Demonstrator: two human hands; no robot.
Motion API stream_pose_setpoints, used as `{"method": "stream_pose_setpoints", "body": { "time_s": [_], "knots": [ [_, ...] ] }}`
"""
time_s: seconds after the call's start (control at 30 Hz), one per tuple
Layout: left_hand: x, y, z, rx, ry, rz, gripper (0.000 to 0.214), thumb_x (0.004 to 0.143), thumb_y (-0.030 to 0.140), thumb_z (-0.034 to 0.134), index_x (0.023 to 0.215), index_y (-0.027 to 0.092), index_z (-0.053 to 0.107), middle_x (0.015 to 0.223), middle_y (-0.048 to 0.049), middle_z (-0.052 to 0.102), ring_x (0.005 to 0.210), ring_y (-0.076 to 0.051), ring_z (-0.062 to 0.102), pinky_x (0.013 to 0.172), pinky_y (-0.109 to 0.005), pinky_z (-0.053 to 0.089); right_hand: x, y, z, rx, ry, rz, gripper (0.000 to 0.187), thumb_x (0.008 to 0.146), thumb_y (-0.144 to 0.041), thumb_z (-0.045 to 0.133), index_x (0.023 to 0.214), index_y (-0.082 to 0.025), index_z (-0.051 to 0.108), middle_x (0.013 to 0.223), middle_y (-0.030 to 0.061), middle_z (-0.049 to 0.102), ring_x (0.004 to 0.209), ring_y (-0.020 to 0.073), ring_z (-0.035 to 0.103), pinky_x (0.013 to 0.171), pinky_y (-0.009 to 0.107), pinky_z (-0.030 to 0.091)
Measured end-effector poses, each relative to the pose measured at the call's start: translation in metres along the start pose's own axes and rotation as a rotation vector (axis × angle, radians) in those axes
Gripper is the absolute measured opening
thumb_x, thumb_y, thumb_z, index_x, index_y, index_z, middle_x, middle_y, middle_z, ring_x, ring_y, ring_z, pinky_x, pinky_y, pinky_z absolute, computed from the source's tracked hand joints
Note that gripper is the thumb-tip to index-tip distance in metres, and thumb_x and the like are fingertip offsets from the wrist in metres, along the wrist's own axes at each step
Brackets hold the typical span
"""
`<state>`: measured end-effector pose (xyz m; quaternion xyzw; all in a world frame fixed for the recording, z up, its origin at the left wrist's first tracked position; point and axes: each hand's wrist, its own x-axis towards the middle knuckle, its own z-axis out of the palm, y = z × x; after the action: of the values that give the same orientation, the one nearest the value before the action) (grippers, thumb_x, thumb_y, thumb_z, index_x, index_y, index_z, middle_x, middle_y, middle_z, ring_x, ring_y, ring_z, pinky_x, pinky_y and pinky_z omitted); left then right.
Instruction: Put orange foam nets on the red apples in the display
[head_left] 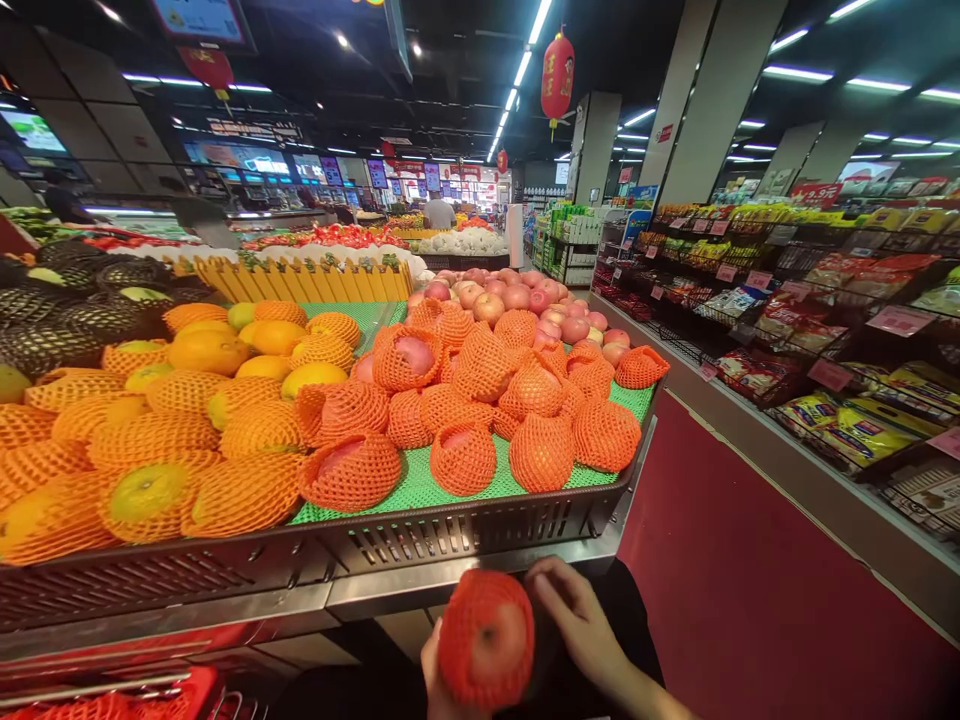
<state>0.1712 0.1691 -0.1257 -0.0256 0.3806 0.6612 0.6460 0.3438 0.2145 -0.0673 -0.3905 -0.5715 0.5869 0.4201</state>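
Here, netted apple (491,640): in front of the green mat (417,482), a dark dimple showing on its bare face through the opening of its orange-red foam net.
Left hand (433,665): in front of the mat, holding the apple from the left, mostly hidden behind it.
Right hand (579,615): in front of the mat, fingers bent near the net's right edge; I cannot tell whether they pinch it.
Black crate (480,532): its front wall edges the mat.
Netted fruit pile (463,460): on the mat.
Bare apples (517,297): toward the mat's back.
Mangoes (206,352): at the mat's left, many netted.
Snack shelves (825,330): well right of the mat.
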Motion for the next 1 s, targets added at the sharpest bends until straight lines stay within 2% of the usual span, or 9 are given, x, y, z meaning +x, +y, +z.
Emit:
{"method": "stream_pose_setpoints", "body": {
  "time_s": [0.1,0.17,0.23,0.37,0.53,0.67,0.77,0.9,1.0],
  "knots": [
    [0.009,-0.004,-0.002,-0.026,-0.014,0.0,0.049,0.053,0.061,0.09,0.081,0.021,0.081,0.089,-0.0068,0.079,0.079,-0.028,0.074,0.076,-0.035,0.062,-0.008,-0.012,-0.007,-0.121,-0.151,-0.299,0.072,0.085,-0.08,0.059,0.137,-0.029,0.058,0.136,0.0106,0.055,0.13,0.0299,0.052,0.113,0.044,0.04],
    [0.012,-0.006,-0.006,0.051,-0.062,0.009,0.055,0.056,0.066,0.087,0.086,0.02,0.08,0.096,-0.0092,0.079,0.086,-0.03,0.073,0.083,-0.038,0.061,-0.01,-0.013,-0.007,-0.262,-0.272,-0.343,0.111,0.062,-0.081,0.08,0.155,-0.034,0.04,0.159,0.0124,0.034,0.148,0.0376,0.035,0.123,0.052,0.029],
    [0.01,-0.006,-0.008,0.25,-0.127,0.083,0.058,0.061,0.067,0.085,0.093,0.019,0.079,0.107,-0.0119,0.078,0.103,-0.033,0.071,0.095,-0.041,0.058,-0.007,-0.007,-0.004,-0.352,-0.237,-0.299,0.135,0.049,-0.07,0.093,0.16,-0.035,0.025,0.166,0.0146,0.019,0.154,0.0408,0.024,0.126,0.058,0.02],
    [-0.007,0.008,-0.001,0.694,-0.217,0.326,0.056,0.069,0.062,0.084,0.102,0.017,0.076,0.113,-0.0137,0.077,0.114,-0.035,0.068,0.101,-0.043,0.055,0.002,0.001,0.002,-0.271,-0.052,-0.265,0.13,0.052,-0.063,0.096,0.156,-0.029,0.028,0.16,0.0188,0.029,0.15,0.0403,0.032,0.127,0.06,0.02],
    [-0.02,0.031,0.021,0.968,-0.426,0.498,0.054,0.078,0.061,0.077,0.109,0.017,0.075,0.103,-0.0122,0.077,0.092,-0.03,0.072,0.084,-0.038,0.06,0.01,-0.016,0.003,0.063,-0.168,-0.145,0.121,0.048,-0.054,0.1,0.147,-0.028,0.036,0.148,0.0165,0.045,0.134,0.0351,0.053,0.116,0.052,0.041],
    [-0.03,0.038,0.033,1.129,-0.325,0.806,0.037,0.089,0.048,0.071,0.113,0.02,0.076,0.125,-0.0139,0.069,0.115,-0.03,0.067,0.101,-0.04,0.055,0.013,-0.025,0.004,0.028,-0.052,-0.111,0.103,0.052,-0.041,0.1,0.137,-0.027,0.045,0.135,0.0115,0.054,0.124,0.03,0.057,0.113,0.047,0.043],
    [-0.042,0.041,0.04,1.172,-0.32,1.046,0.012,0.091,0.032,0.071,0.094,0.024,0.079,0.113,-0.0082,0.071,0.105,-0.021,0.07,0.093,-0.029,0.057,0.012,-0.023,0.004,-0.052,0.062,-0.168,0.1,0.051,-0.04,0.1,0.134,-0.026,0.046,0.133,0.0106,0.054,0.123,0.0291,0.055,0.113,0.045,0.041],
    [-0.046,0.044,0.047,1.111,-0.428,0.988,0.013,0.087,0.03,0.075,0.077,0.022,0.074,0.082,-0.0019,0.073,0.074,-0.016,0.072,0.068,-0.02,0.057,0.006,-0.013,0.002,-0.018,0.067,-0.23,0.1,0.049,-0.048,0.1,0.131,-0.027,0.046,0.129,0.0097,0.054,0.117,0.0281,0.057,0.107,0.042,0.046],
    [-0.036,0.056,0.036,1.135,-0.39,0.884,0.02,0.086,0.036,0.075,0.073,0.021,0.074,0.061,0.0011,0.069,0.052,-0.014,0.065,0.054,-0.02,0.054,0.0,-0.009,-0.003,0.045,0.056,-0.274,0.102,0.05,-0.06,0.096,0.131,-0.027,0.044,0.125,0.011,0.055,0.113,0.0302,0.059,0.104,0.045,0.048]
  ]
}}
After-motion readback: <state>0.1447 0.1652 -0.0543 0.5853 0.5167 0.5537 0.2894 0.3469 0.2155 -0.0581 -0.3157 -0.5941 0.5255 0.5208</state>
